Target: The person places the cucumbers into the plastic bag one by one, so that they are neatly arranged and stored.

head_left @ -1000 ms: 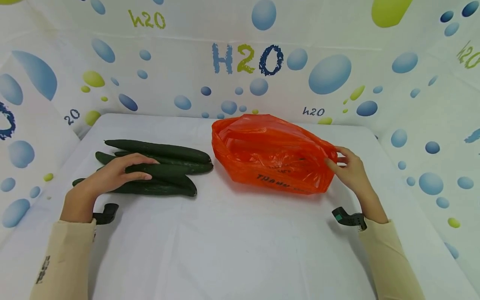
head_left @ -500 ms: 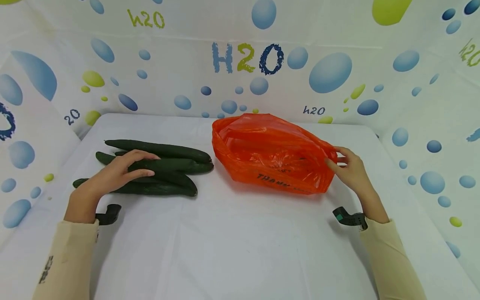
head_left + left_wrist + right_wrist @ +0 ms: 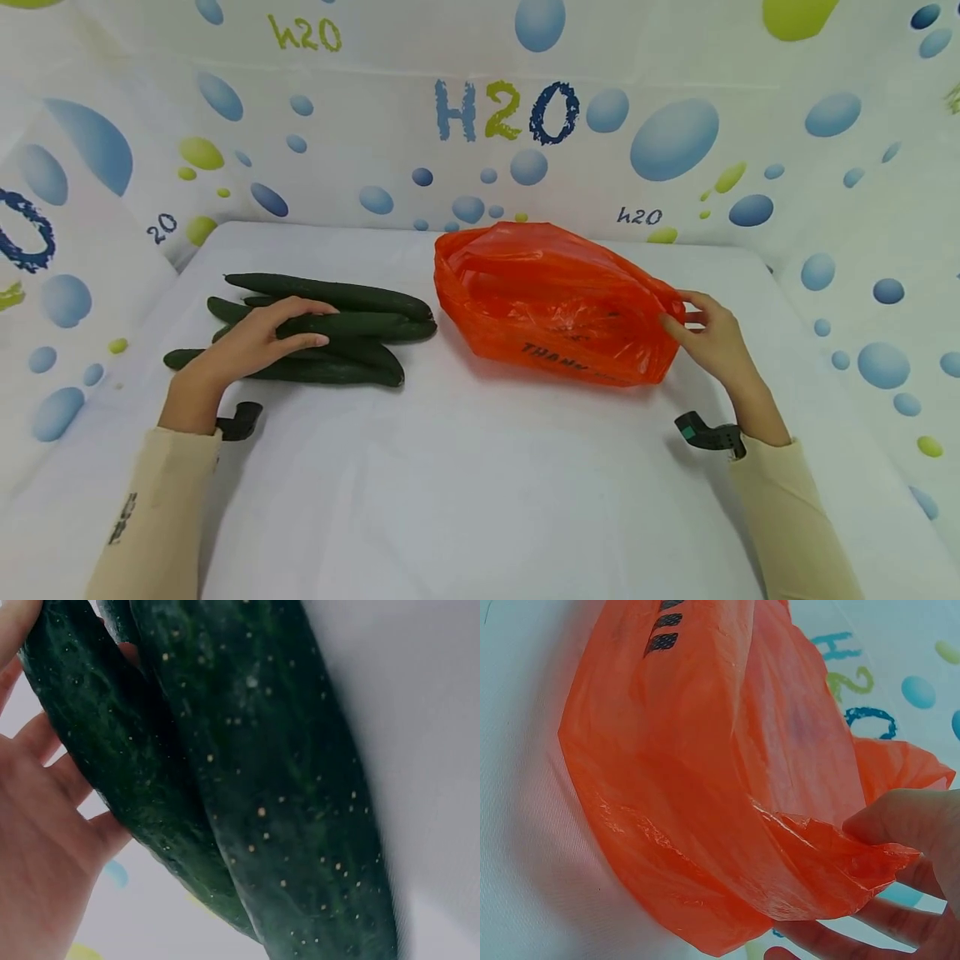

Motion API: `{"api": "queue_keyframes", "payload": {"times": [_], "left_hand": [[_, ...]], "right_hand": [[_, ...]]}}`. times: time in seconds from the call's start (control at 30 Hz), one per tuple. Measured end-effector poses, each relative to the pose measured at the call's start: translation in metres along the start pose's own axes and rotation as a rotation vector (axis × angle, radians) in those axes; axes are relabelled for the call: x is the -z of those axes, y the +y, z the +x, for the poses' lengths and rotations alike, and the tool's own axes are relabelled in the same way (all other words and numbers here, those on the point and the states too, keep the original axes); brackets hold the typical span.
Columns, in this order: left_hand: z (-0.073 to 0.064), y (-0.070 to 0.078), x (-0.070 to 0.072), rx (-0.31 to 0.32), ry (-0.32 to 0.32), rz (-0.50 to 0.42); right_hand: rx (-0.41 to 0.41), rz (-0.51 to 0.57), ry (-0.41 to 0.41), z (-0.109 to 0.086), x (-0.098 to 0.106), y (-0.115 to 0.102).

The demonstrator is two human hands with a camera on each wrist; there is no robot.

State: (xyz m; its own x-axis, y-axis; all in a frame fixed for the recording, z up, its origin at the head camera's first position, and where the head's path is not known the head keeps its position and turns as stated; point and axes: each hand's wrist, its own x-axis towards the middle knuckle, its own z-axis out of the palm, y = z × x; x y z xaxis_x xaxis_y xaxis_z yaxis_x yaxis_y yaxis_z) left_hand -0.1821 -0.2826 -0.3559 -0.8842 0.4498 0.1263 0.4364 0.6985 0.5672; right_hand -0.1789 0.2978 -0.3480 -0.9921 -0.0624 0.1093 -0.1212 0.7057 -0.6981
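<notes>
On the left of the table lies a group of several long dark green cucumbers (image 3: 330,372). My left hand (image 3: 247,346) grips one cucumber (image 3: 356,324) from above, thumb on the near side and fingers over the far side. The left wrist view shows this held cucumber (image 3: 124,754) close against another cucumber (image 3: 262,787). To the right stands a red plastic bag (image 3: 495,333), its mouth spread wide and facing left and up. My right hand (image 3: 712,337) pinches the bag's right rim between thumb and fingers. In the right wrist view, the pinched film (image 3: 832,862) is bunched up.
A white cloth covers the table (image 3: 465,483). Behind it hangs a white curtain (image 3: 360,142) printed with blue and green drops and lettering. Dark wrist cameras (image 3: 242,421) stick out beside both forearms.
The held cucumber has risen slightly and shifted away from me, now overlapping the one behind it. The right hand keeps its hold on the bag. The head view has turned a little left.
</notes>
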Motion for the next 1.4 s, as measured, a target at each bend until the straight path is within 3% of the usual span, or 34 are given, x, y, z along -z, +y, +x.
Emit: {"api": "queue_keyframes", "payload": {"times": [0.2, 0.4, 0.73, 1.4], "left_hand": [[-0.002, 0.003, -0.004, -0.011, 0.033, 0.02], [-0.005, 0.005, -0.008, -0.07, 0.049, 0.057], [0.01, 0.018, -0.005, -0.151, 0.067, 0.002], [0.041, 0.068, -0.011, -0.137, -0.058, 0.065]], "right_hand": [[0.012, 0.036, 0.002, 0.0, -0.002, 0.003], [0.008, 0.014, 0.008, -0.002, -0.007, 0.004], [0.021, 0.028, 0.023, 0.001, -0.002, 0.001], [0.005, -0.012, 0.027, 0.004, 0.0, 0.004]]}}
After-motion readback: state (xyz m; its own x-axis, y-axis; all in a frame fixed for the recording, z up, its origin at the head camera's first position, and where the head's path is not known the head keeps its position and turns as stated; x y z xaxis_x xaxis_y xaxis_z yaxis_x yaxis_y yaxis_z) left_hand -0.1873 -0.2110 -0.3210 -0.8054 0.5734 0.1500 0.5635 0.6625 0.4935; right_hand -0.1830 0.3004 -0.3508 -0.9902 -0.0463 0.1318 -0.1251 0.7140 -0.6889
